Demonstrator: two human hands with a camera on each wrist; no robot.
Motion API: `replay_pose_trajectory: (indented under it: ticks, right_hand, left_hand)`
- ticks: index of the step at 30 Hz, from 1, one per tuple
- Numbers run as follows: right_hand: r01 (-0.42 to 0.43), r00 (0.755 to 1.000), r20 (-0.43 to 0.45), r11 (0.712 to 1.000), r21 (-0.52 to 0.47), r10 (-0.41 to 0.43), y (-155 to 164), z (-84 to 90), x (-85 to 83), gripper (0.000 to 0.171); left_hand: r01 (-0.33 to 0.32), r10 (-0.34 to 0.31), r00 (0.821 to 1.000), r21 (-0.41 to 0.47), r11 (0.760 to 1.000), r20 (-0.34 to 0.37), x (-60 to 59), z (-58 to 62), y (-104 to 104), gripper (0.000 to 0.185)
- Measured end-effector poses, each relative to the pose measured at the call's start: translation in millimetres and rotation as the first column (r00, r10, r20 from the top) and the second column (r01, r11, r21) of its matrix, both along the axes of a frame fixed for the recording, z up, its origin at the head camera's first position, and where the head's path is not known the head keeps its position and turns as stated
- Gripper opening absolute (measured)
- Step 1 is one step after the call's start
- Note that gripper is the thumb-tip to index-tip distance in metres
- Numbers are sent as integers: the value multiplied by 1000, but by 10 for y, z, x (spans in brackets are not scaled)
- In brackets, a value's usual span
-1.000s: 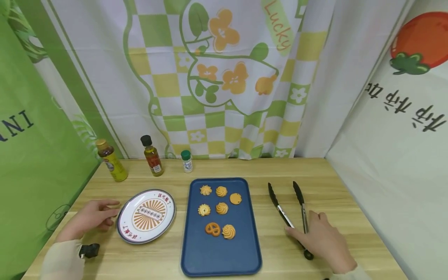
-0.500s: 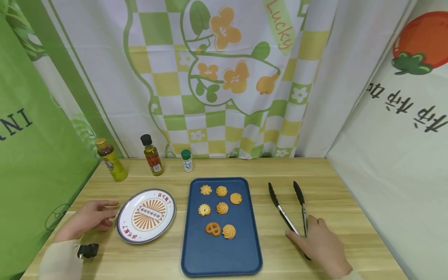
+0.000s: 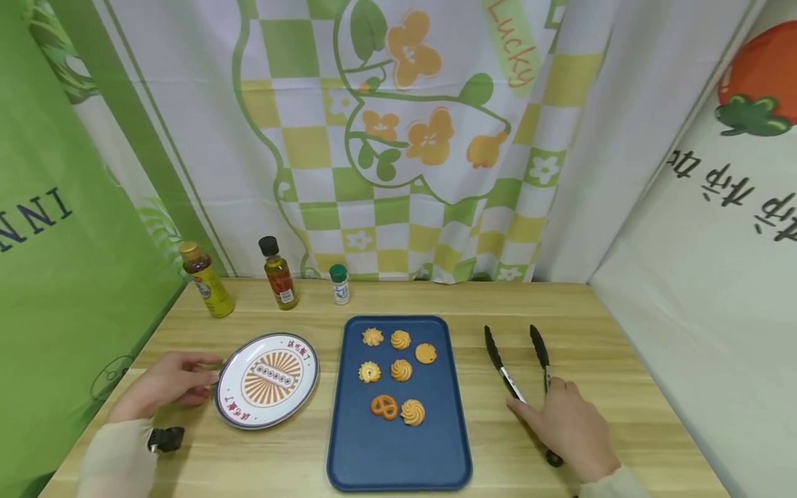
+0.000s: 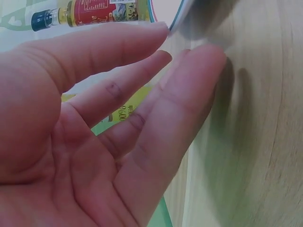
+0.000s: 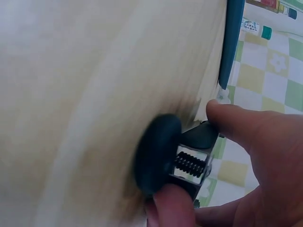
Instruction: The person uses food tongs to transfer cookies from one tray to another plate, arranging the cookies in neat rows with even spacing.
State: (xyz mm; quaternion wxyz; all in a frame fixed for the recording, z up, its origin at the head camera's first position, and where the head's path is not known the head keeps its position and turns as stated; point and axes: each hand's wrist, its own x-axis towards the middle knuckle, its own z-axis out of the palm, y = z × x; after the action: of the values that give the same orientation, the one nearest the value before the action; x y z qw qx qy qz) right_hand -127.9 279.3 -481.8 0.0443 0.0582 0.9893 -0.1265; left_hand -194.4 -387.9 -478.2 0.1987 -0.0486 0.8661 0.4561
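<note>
My right hand (image 3: 563,423) lies over the handle end of black-tipped metal tongs (image 3: 499,361) on the wooden table, right of the tray. In the right wrist view my right hand (image 5: 196,161) pinches the tongs (image 5: 158,161) between thumb and fingers just by the black hinge knob. My left hand (image 3: 169,384) rests on the table at the left of a patterned round plate (image 3: 311,360), fingertips at its rim. In the left wrist view the left hand (image 4: 156,75) has its fingers straight and holds nothing, and the plate (image 4: 182,14) rim is just beyond them.
A blue tray (image 3: 398,453) in the middle holds several cookies (image 3: 400,370). Three small bottles (image 3: 208,280) (image 3: 279,273) (image 3: 339,283) stand at the back left. Printed cloth walls close the table at the back, left and right. The tray edge (image 5: 234,38) shows beyond the tongs.
The head view has drifted a little. My right hand has settled slightly on the tongs' handle end. The left hand, plate, tray and cookies stay as they were.
</note>
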Motion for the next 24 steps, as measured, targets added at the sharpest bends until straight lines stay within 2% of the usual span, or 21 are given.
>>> replay_pose_trajectory:
  ticks: [8, 19, 24]
  right_hand:
    - [9, 999, 50, 1000, -19, -8, 11, 7, -55, 115]
    - [-40, 999, 21, 999, -20, 41, 91, 23, -79, 116]
    - [-48, 999, -8, 997, -54, 47, 93, 35, -106, 102]
  left_hand:
    - [-8, 8, 1000, 54, 998, -1, -17, -22, 53, 64]
    - [-35, 36, 999, 85, 996, -10, -63, -47, 77, 60]
    - [-51, 52, 999, 80, 995, -10, -56, -60, 78, 58]
